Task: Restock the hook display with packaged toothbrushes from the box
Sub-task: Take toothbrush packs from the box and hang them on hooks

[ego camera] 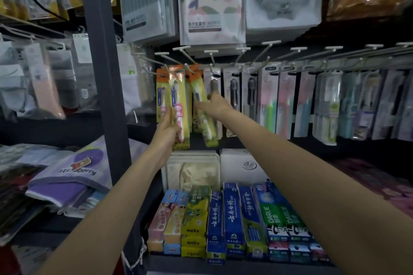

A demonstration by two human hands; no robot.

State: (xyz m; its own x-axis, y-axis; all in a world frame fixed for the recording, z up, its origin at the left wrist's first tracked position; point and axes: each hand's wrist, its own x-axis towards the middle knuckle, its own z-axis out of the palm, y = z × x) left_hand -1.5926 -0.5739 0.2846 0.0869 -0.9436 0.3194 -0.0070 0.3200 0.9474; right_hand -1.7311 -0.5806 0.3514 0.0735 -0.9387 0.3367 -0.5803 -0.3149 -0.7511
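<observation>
A row of white hooks (271, 43) juts from the dark display wall. Packaged toothbrushes hang from them. My left hand (166, 135) grips the lower part of a yellow pack with an orange top and a pink child's toothbrush (178, 105), its top up at a hook. My right hand (213, 105) holds a second yellow pack with a green toothbrush (206, 127) that hangs tilted beside the first. Another yellow pack (161, 96) hangs behind on the left. The box is out of view.
Grey, pink and teal toothbrush packs (283, 105) hang along the hooks to the right. Toothpaste cartons (234, 219) fill the shelf below my arms. A dark upright post (102, 69) stands left of the hooks. Towel packs (210, 2) hang above.
</observation>
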